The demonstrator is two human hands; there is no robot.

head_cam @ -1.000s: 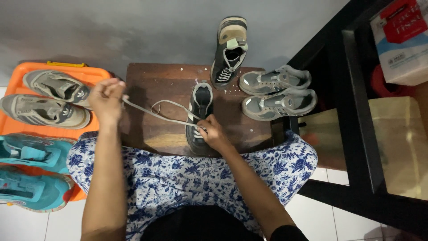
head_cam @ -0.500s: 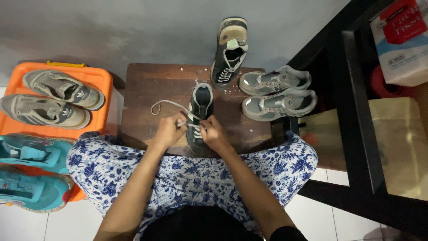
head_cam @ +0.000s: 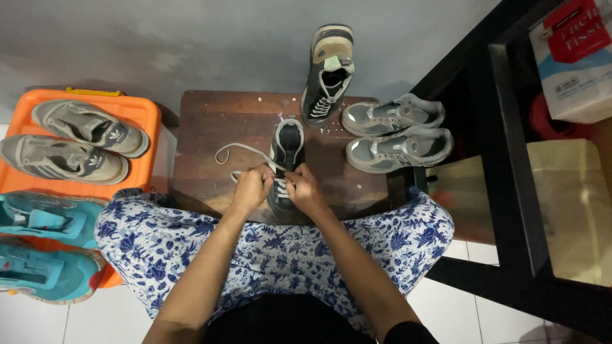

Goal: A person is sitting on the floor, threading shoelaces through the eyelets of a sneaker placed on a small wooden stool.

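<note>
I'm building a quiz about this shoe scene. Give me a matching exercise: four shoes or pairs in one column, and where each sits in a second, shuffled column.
Things:
1. dark shoe with white lace
2. teal pair
3. beige pair
4. light grey pair

Places:
A. right end of the wooden stool
B. far end of the orange lid
C. between the left hand and right hand
D. near end of the orange lid, by the left knee

Pairs: 1-C, 2-D, 3-B, 4-A
</note>
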